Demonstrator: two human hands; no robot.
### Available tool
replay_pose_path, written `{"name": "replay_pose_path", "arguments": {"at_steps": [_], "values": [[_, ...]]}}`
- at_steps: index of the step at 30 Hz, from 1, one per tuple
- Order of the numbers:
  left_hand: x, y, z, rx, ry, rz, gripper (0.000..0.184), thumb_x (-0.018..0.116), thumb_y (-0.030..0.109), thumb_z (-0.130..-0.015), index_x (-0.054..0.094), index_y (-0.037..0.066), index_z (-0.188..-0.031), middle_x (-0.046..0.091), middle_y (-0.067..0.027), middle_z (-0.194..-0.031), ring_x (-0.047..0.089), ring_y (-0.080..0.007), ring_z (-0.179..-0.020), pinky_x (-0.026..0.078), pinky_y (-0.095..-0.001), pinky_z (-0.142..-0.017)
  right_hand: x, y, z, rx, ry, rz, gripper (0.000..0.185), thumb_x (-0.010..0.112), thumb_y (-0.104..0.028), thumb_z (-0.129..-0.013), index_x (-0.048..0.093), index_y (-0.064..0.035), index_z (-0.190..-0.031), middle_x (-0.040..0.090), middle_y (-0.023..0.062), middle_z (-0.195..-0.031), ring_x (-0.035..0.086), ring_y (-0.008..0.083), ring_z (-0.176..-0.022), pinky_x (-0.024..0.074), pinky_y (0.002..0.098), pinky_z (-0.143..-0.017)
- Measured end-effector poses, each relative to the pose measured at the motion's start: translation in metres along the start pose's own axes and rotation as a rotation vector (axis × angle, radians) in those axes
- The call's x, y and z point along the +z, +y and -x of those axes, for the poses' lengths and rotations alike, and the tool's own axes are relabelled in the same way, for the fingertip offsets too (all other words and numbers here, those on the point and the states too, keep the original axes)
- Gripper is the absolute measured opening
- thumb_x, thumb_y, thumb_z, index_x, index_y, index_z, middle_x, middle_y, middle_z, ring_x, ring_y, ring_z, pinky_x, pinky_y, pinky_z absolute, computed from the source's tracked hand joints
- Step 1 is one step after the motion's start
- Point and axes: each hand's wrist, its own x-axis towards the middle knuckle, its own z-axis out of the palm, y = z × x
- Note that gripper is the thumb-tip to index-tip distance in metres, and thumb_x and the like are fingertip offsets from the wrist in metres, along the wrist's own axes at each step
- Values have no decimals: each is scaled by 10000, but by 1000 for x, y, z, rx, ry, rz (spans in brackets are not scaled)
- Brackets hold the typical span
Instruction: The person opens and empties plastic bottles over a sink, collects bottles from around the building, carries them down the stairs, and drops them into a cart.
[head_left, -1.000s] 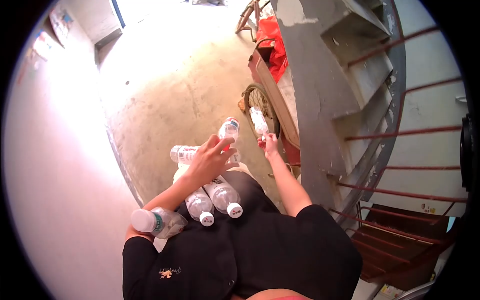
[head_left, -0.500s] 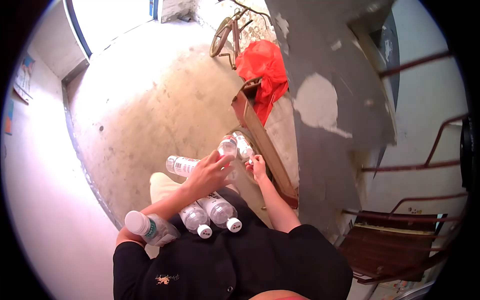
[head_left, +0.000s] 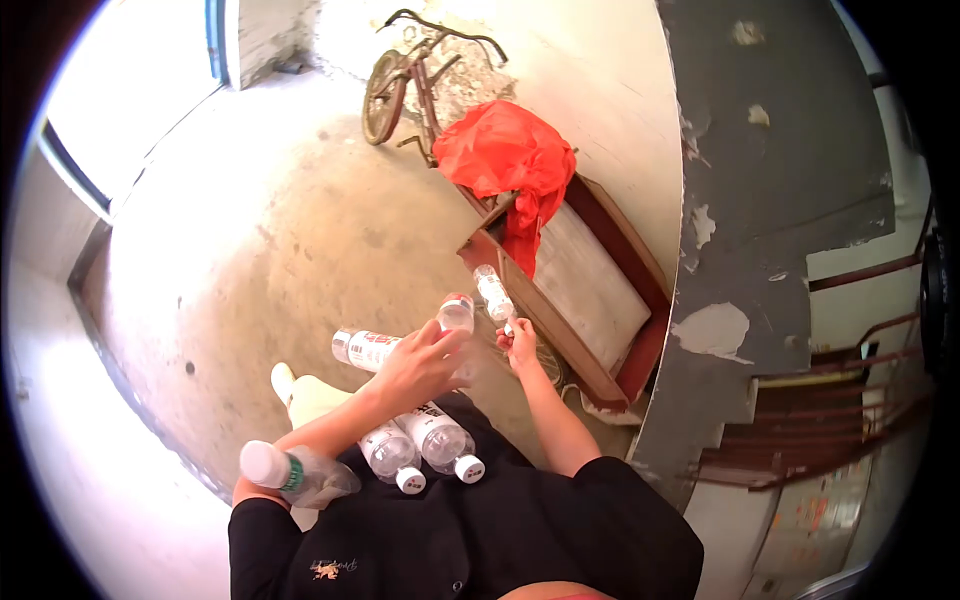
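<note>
Evidently, the right hand point(head_left: 518, 343) is closed on the capped neck of a clear plastic bottle point(head_left: 492, 290), whose long axis slants forward and slightly left, base away from the body. The left hand point(head_left: 428, 362) lies just beside it on the left, fingers curled around an upright-looking bottle point(head_left: 457, 313); its thumb is hidden. A sideways bottle point(head_left: 366, 350) pokes out leftward beneath that hand, its axis running across the body. Under the left forearm point(head_left: 345, 412), two white-capped bottles point(head_left: 438, 438) lie side by side, caps toward the chest, and a green-ringed bottle point(head_left: 322, 480) is tucked by the elbow. Forward and right is the tricycle's open cargo box point(head_left: 556, 328), its long side slanting from front left to near right; the right hand is nearer to it. The neck-held bottle overlaps that side in view, though contact cannot be told. Red plastic sheeting point(head_left: 505, 150) drapes the box's front end.
</note>
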Motion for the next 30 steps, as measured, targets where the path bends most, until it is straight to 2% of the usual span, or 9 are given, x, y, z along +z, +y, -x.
{"name": "replay_pose_path", "arguments": {"at_steps": [3, 6, 9, 12, 16, 20, 25, 28, 30], "values": [[-41, -48, -6, 89, -52, 43, 414, 883, 361, -772, 729, 124, -1074, 603, -9, -1263, 573, -250, -1043, 583, -400, -891, 29, 23, -10, -3, 104, -230, 184, 674, -236, -1059, 515, -165, -1114, 682, 132, -881, 678, 230, -695, 589, 380, -622], [-63, -60, -1, 156, -100, 64, 415, 874, 380, -770, 716, 114, -1046, 587, -17, -1261, 565, -253, -1044, 577, -395, -900, 50, 20, -12, -91, 264, -432, 205, 672, -240, -1058, 511, -162, -1158, 680, 120, -924, 684, 228, -769, 596, 390, -678], [-73, -94, -20, 254, -111, 58, 414, 840, 429, -788, 697, 97, -992, 568, -42, -1242, 545, -260, -1070, 563, -376, -918, 60, 3, -60, -117, 364, -385, 227, 630, -280, -1072, 569, -74, -1146, 677, 110, -939, 688, 226, -795, 601, 380, -712], [-51, -122, -29, 265, -107, 73, 424, 861, 400, -783, 711, 133, -1076, 589, -23, -1262, 571, -262, -1055, 573, -402, -906, 21, 19, -141, -98, 353, -369, 258, 611, -287, -1076, 595, -40, -1147, 679, 111, -921, 692, 229, -768, 603, 370, -695], [-42, -152, -55, 367, -145, -8, 399, 839, 430, -807, 710, 146, -1055, 591, -20, -1295, 572, -268, -1070, 573, -386, -903, 34, 13, -181, -32, 495, -297, 275, 600, -274, -1078, 597, -34, -1212, 687, 124, -905, 706, 247, -761, 604, 368, -666], [-40, -176, -75, 433, -164, -59, 385, 832, 435, -822, 711, 154, -1056, 591, -13, -1293, 570, -265, -1064, 574, -381, -901, 16, 27, -230, -22, 418, -245, 252, 586, -267, -1086, 601, -51, -1215, 698, 118, -893, 717, 254, -762, 600, 369, -672], [-43, -215, -97, 460, -185, 5, 364, 827, 428, -841, 717, 149, -1047, 600, 3, -1278, 574, -252, -1045, 575, -378, -907, 26, 22, -244, 10, 508, -319, 276, 588, -278, -1083, 565, -166, -1335, 655, 133, -1284, 684, 315, -1094, 579, 478, -867], [-49, -234, -119, 531, -200, 34, 376, 839, 420, -826, 725, 143, -1052, 605, 6, -1258, 579, -245, -1039, 588, -380, -873, 53, 18, -227, 0, 585, -430, 330, 590, -274, -1077, 531, -232, -1398, 580, 131, -1375, 629, 341, -1196, 561, 512, -916], [-50, -244, -129, 561, -217, 93, 390, 847, 416, -816, 729, 141, -1065, 602, 2, -1253, 580, -246, -1047, 596, -379, -846, 87, 25, -201, -105, 519, -416, 344, 587, -254, -1072, 546, -182, -1406, 608, 126, -1337, 638, 316, -1192, 568, 479, -930]]}}
